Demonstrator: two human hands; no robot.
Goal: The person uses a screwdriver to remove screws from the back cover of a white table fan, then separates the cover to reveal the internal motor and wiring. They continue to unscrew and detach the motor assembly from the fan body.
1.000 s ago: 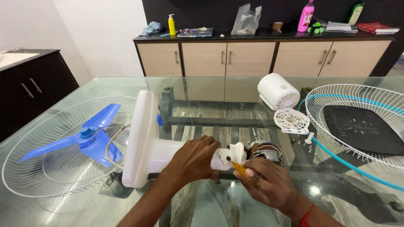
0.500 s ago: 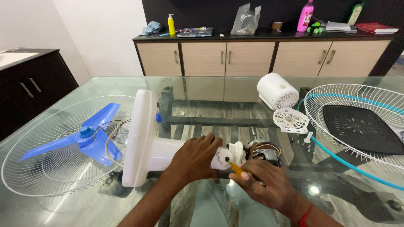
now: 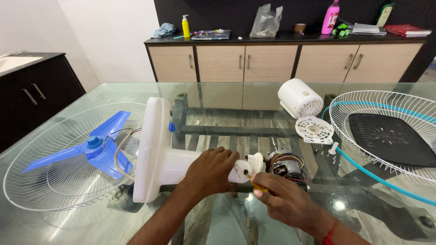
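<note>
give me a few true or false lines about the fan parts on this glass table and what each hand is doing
1. The left hand grips the neck of the white fan stand. True.
2. The right hand holds a hammer. False: it holds a yellow-handled screwdriver, tip at the joint beside the motor.
3. The blue blade lies in the wire guard on the left. True.
4. The white round motor cover sits on the cabinet. False: it lies on the glass table.
5. The pink bottle stands on the table. False: it is on the cabinet top.

blue fan blade (image 3: 91, 147), pink bottle (image 3: 332, 17)
</note>
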